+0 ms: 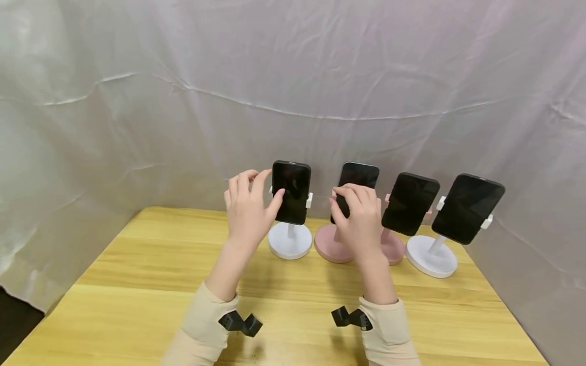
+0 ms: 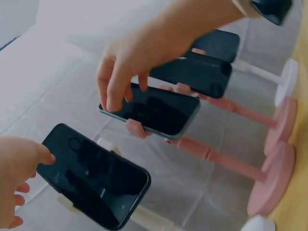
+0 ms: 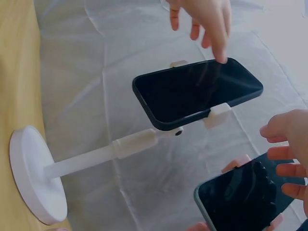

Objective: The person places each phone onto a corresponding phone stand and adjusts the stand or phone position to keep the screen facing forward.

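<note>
On the left, a black phone [image 1: 291, 193] sits clamped in a white phone stand [image 1: 290, 241]. My left hand [image 1: 247, 208] is at its left side, thumb extended to the screen edge and the other fingers spread loosely beyond that edge. My right hand [image 1: 360, 218] hovers in front of a second phone [image 1: 361, 174], which is held by a pink stand [image 1: 333, 244]. Its thumb and index finger are bent with a gap between them, and the hand hides part of that screen. Fingers [image 2: 115, 91] overlap this phone's upper end in the left wrist view.
Further right stand a third phone [image 1: 410, 203] on another pink stand [image 1: 391, 247] and a fourth phone [image 1: 468, 208] on a white stand [image 1: 432, 256]. All are on a wooden table [image 1: 293, 300], with a grey curtain [image 1: 293, 91] behind. A small black device [image 1: 240, 323] is on each wrist.
</note>
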Available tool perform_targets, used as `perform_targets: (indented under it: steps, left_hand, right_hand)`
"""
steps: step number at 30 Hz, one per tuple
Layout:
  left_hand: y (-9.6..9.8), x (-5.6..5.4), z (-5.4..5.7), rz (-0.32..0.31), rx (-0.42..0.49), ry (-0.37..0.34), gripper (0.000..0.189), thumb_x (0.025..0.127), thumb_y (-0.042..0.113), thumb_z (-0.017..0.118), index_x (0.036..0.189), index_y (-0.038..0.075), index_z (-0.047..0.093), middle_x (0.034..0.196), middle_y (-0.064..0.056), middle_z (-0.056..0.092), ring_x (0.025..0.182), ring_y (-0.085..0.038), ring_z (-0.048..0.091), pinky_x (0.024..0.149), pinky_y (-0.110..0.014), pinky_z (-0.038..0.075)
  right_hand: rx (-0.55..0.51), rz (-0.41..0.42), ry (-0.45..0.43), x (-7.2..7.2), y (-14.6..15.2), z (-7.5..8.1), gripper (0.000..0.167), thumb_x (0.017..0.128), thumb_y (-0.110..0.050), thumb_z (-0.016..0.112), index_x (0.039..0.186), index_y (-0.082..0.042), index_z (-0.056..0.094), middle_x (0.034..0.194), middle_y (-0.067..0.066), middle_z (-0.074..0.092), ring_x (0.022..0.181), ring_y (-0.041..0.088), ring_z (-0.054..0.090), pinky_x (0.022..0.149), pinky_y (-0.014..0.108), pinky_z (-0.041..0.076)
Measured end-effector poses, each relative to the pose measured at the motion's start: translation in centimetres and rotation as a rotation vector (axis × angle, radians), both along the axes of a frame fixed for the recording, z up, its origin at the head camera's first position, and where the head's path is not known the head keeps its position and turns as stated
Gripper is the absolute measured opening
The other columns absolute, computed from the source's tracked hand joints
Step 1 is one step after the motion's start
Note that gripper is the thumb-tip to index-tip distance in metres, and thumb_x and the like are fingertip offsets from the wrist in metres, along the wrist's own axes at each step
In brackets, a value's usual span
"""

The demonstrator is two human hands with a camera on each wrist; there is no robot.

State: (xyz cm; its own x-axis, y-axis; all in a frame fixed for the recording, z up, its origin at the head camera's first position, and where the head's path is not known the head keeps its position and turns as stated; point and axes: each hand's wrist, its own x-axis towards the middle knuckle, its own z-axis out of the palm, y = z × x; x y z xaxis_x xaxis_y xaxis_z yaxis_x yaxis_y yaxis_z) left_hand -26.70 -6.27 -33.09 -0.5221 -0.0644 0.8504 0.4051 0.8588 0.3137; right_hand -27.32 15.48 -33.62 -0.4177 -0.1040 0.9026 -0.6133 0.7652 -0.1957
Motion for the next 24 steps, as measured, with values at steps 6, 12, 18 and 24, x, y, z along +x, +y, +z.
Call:
perform_targets:
  steps: [6,12,18,24]
  left_hand:
    - [-0.9,0.5,-0.7,-0.001,-0.115,-0.003,0.04,0.089,0.037,0.067,0.12,0.011,0.065,0.113,-0.011,0.055,0.107,-0.033,0.048,0.081,-0.049,0.04]
    - [-1.8,0.9,-1.5,0.004,-0.153,-0.049,0.039,0.089,0.036,0.069,0.12,0.013,0.064,0.114,-0.011,0.055,0.107,-0.033,0.048,0.083,-0.051,0.039]
    - [-3.0,1.2,-2.5,0.034,-0.177,-0.083,0.039,0.088,0.036,0.069,0.119,0.013,0.064,0.114,-0.013,0.058,0.107,-0.034,0.049,0.082,-0.051,0.04]
    - [-4.3,2.0,-3.6,0.038,-0.203,-0.124,0.038,0.088,0.035,0.068,0.119,0.012,0.064,0.116,-0.014,0.058,0.108,-0.035,0.049,0.083,-0.052,0.039]
  right_hand:
    - [-0.027,-0.028,-0.038,0.4,1.1,0.6,0.018,0.086,-0.011,0.072,0.103,-0.004,0.071,0.107,0.014,0.066,0.104,0.035,0.055,0.091,0.058,0.041]
    - [-0.054,-0.053,-0.085,0.9,2.5,1.4,0.02,0.087,-0.013,0.071,0.105,-0.003,0.071,0.11,0.016,0.066,0.106,0.037,0.054,0.08,0.049,0.038]
    - [-0.064,-0.09,-0.094,1.8,3.7,2.1,0.022,0.088,-0.013,0.07,0.107,-0.003,0.07,0.111,0.017,0.065,0.106,0.038,0.053,0.08,0.051,0.037]
    - [-0.01,-0.11,-0.063,2.4,5.0,1.6,0.021,0.086,-0.01,0.07,0.106,-0.003,0.07,0.109,0.017,0.065,0.104,0.038,0.053,0.079,0.051,0.037]
